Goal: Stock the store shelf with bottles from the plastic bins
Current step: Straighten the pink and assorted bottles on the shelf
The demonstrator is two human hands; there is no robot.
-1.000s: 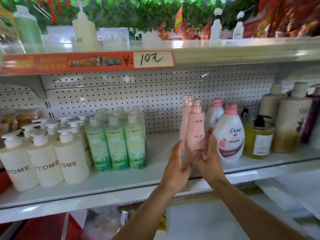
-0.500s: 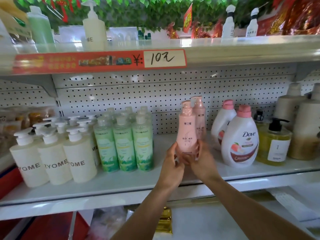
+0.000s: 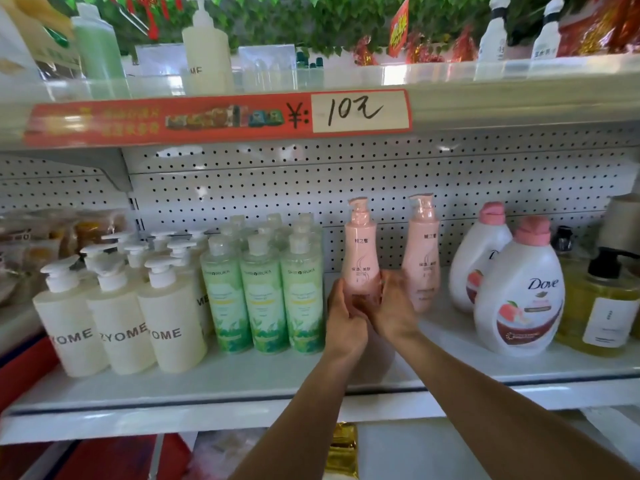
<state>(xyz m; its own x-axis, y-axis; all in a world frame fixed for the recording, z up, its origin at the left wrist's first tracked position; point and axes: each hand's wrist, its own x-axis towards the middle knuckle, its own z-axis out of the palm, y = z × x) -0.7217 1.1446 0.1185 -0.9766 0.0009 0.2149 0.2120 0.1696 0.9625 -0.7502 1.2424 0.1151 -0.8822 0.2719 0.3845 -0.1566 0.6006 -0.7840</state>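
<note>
Pink pump bottle (image 3: 360,258) stands upright on the shelf (image 3: 242,379), long axis vertical, pump up, label forward. Left hand (image 3: 344,317) and right hand (image 3: 393,306) grip its base; second pink bottle (image 3: 421,258) just right.

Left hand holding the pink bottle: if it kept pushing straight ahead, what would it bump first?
Probably the white pegboard back wall. The left hand points into the gap between the green bottles and the second pink bottle. Depth is hard to judge.
</note>
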